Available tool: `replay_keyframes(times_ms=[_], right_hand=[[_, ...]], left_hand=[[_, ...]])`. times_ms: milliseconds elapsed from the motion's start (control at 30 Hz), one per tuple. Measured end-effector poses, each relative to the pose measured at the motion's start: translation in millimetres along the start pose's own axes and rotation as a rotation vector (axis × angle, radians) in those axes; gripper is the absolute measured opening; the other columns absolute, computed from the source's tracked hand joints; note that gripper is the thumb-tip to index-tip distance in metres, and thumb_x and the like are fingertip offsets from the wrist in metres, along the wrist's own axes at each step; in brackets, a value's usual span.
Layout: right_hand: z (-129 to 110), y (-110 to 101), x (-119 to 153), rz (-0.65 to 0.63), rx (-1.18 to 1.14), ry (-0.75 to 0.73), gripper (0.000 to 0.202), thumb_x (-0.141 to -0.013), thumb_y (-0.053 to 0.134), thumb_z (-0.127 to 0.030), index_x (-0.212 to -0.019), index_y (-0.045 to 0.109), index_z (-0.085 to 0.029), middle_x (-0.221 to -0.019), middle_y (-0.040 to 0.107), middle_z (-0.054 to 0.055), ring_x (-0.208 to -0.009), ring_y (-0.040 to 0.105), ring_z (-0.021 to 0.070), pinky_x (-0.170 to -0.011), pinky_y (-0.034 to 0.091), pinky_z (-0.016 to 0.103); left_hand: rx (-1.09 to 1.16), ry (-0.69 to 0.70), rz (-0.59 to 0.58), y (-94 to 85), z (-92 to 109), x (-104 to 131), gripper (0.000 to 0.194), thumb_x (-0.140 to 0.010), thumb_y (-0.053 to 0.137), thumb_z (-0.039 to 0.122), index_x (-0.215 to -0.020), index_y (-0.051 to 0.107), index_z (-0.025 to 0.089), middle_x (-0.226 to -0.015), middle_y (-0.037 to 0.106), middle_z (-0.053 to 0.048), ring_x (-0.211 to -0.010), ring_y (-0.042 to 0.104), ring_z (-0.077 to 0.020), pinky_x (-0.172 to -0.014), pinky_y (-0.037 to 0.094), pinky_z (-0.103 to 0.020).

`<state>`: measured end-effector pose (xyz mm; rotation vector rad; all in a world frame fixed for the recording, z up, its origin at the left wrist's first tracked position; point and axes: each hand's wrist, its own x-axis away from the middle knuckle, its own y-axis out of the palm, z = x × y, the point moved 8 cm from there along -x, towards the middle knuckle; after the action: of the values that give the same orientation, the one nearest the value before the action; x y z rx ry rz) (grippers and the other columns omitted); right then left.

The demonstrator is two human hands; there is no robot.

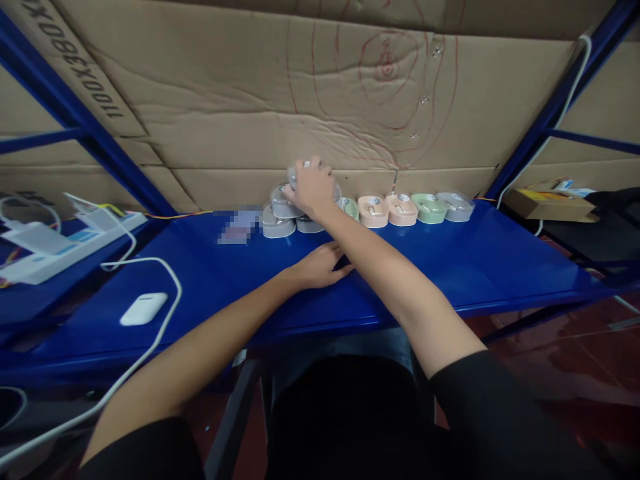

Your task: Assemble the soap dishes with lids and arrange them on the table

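Observation:
A row of small rounded cases with clear lids stands along the back of the blue table [240, 273]. At its left end grey cases [279, 227] are stacked in a pyramid. My right hand [314, 187] reaches over the stack, its fingers curled around a clear-lidded grey case [292, 175] at the top. Whether that case rests on those below, I cannot tell. My left hand [323, 265] lies low on the table in front of the stack, thumb and fingers apart, holding nothing; the right forearm partly hides its fingertips. Farther right are pink cases [374, 212] and a green case [429, 209].
Cardboard [225, 100] with red drawn rings walls off the back. A white earphone case [144, 309] lies at the left beside a white cable [173, 283]. A power strip [75, 243] sits farther left. An open carton [550, 203] is at the right.

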<state>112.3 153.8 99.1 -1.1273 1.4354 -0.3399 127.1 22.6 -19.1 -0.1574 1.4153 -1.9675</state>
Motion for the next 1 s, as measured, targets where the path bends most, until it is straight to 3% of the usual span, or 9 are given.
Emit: replay_keyframes(times_ms=[167,367,500,667,833,1000], right_hand=[[13,-48,25,-0.051,0.062,-0.124,0.065,-0.115,0.066,-0.051,-0.171,0.056,-0.020,-0.170,0.053,0.025,-0.145,0.060,0.0497,-0.121,0.052,0.067],[72,-86,92,-0.027,-0.113,-0.331,0.074,-0.109,0.064,-0.049,-0.177,0.052,-0.024,-0.176,0.052,0.020,-0.160,0.054,0.0415,-0.133,0.047,0.059],[111,-85,135,-0.105,-0.207,-0.370,0.074,-0.101,0.071,-0.050,-0.171,0.061,-0.029,-0.173,0.057,0.018,-0.161,0.055,0.0426,-0.133,0.048,0.065],[115,-73,162,-0.237,-0.247,-0.457,0.073,-0.098,0.076,-0.047,-0.168,0.065,-0.029,-0.174,0.058,0.018,-0.162,0.056,0.0413,-0.135,0.050,0.063],[114,-62,163,-0.322,-0.335,-0.455,0.081,-0.094,0.077,-0.041,-0.172,0.058,-0.029,-0.176,0.057,0.018,-0.164,0.056,0.0415,-0.137,0.048,0.064],[121,-43,165,-0.390,-0.493,-0.504,0.105,-0.080,0.089,-0.045,-0.176,0.050,-0.026,-0.172,0.060,0.020,-0.159,0.060,0.0472,-0.134,0.050,0.072]], left_hand=[[-0.084,-0.121,-0.047,-0.3,-11,7,0.064,-0.113,0.058,0.050,-0.164,0.061,0.012,-0.179,0.060,-0.026,-0.172,0.054,-0.0412,-0.145,0.042,-0.062],[-0.087,-0.243,0.022,-19.3,-32,17,0.068,-0.109,0.063,0.056,-0.163,0.061,0.016,-0.171,0.067,-0.024,-0.163,0.062,-0.0436,-0.140,0.047,-0.064],[-0.035,-0.241,0.149,-37.1,-46,18,0.080,-0.103,0.073,0.056,-0.168,0.054,0.014,-0.176,0.061,-0.026,-0.167,0.056,-0.0458,-0.143,0.042,-0.066],[0.114,-0.274,0.178,-43.4,-57,20,0.122,-0.083,0.096,0.073,-0.177,0.043,0.015,-0.181,0.054,-0.028,-0.168,0.054,-0.0500,-0.140,0.045,-0.069],[0.167,-0.305,0.158,-46.0,-55,21,0.126,-0.075,0.101,0.075,-0.174,0.045,0.019,-0.175,0.060,-0.026,-0.161,0.061,-0.0523,-0.134,0.052,-0.067],[0.221,-0.363,0.171,-48.6,-56,22,0.122,-0.066,0.103,0.077,-0.162,0.055,0.020,-0.162,0.069,-0.023,-0.154,0.066,-0.0538,-0.128,0.055,-0.069]])
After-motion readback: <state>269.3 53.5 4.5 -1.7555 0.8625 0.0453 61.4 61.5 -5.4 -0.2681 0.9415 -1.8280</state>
